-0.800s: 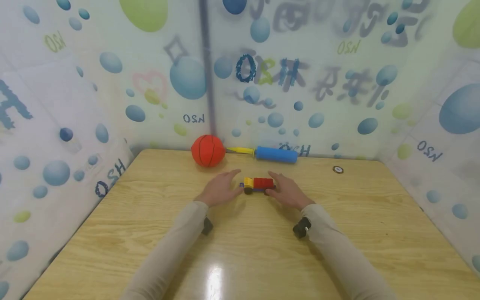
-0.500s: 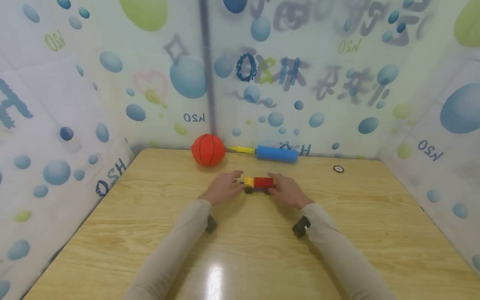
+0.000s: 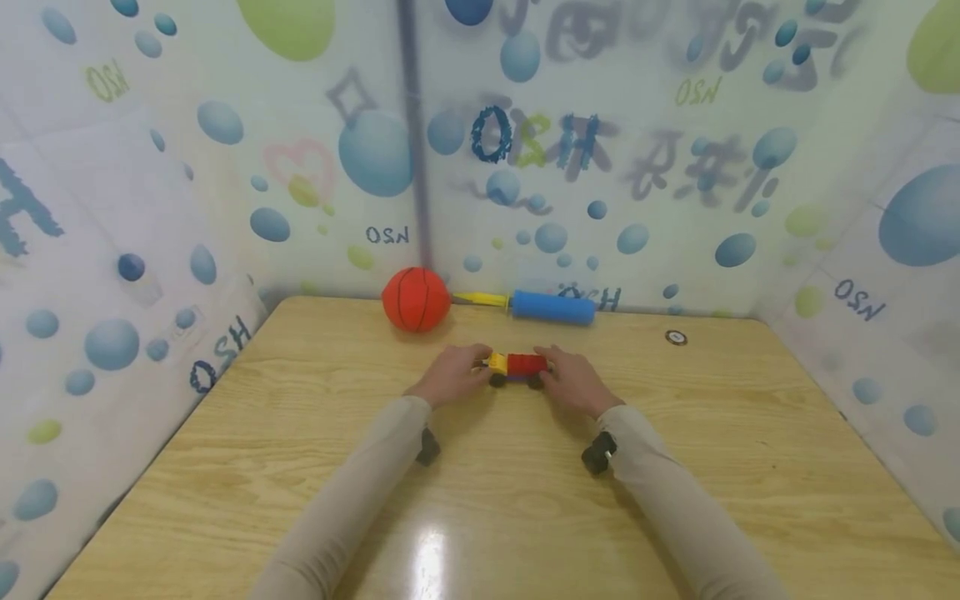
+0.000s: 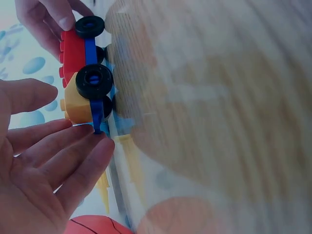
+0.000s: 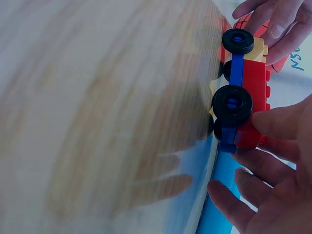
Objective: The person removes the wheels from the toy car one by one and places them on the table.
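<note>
A small toy brick truck (image 3: 517, 367) with a yellow cab, red blocks, blue base and black wheels stands between my hands on the wooden table (image 3: 495, 517). My left hand (image 3: 452, 375) is at its cab end. In the left wrist view, its fingers (image 4: 63, 146) extend by the truck's blue front tip, while the thumb stays apart from the cab. At the red rear, my right hand (image 3: 576, 381) holds the truck between thumb and fingers. The right wrist view has that thumb (image 5: 275, 122) against the red block; the fingertips behind it are partly hidden.
A red ball (image 3: 416, 300) with black lines sits by the back wall. Beside it lies a blue hand pump (image 3: 553, 307) with a yellow end. A small round disc (image 3: 676, 337) is farther right. Printed curtain-like walls (image 3: 300, 125) border the table.
My left hand has moved right, nearer the truck's cab. The right thumb and fingers have come in against the red rear. The truck has hardly moved.
</note>
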Available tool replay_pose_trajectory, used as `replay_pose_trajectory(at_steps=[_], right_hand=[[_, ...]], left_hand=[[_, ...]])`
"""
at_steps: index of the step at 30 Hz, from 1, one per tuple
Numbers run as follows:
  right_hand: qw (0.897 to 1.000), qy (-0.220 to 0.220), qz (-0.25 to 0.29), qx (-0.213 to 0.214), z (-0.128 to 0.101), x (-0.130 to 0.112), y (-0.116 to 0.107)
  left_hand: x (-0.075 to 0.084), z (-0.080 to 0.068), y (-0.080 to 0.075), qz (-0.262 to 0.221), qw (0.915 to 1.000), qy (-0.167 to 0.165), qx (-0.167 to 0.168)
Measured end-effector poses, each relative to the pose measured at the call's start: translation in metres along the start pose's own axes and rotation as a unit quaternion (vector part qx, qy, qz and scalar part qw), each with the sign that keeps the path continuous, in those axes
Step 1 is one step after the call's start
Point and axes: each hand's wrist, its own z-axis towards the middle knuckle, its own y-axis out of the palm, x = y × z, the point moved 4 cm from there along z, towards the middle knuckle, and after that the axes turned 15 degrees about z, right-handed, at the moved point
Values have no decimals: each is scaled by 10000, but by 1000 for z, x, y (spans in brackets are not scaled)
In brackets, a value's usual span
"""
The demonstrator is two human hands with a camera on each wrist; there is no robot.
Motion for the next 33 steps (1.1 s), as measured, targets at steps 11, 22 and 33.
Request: replay_pose_trajectory(at_steps=[11,22,33], right_hand=[[9986,-393,-265,228,0,-2,-5],[9961,-622,-632,-22,6,-18,-17],[9902,-956,-934,-395,7,-43,-32]], left_hand=[[6,3,-1,322,9994,62,115],[17,8,-7,792,9959,331,302],[34,11,-13,543,9954,659,440]])
